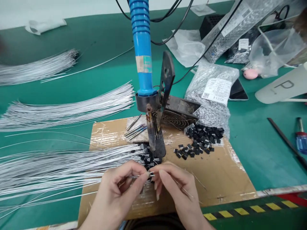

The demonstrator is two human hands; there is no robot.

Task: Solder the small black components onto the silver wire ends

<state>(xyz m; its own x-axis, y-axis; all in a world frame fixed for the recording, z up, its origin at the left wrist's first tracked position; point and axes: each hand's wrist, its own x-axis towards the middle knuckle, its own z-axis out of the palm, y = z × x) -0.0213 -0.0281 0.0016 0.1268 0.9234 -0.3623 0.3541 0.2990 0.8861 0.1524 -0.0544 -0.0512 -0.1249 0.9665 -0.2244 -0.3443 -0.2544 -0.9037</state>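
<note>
My left hand (120, 188) is closed in a pinch on a thin white wire (137, 175) near its end. My right hand (176, 188) is pinched too, its fingertips meeting the left ones on a small black component (151, 174) at the wire's tip; a thin solder strand (189, 193) runs from this hand toward me. Just beyond my fingers stands a blue-handled soldering iron (142, 57) in its metal stand (157, 127). Small black components with wires attached (147, 156) lie at its base.
A cardboard sheet (216, 179) covers the green table. Bundles of white wires (62, 166) fan out at left. A pile of loose black components (201, 140) lies right of the stand, with plastic bags (213, 92) behind. A screwdriver (301, 137) lies far right.
</note>
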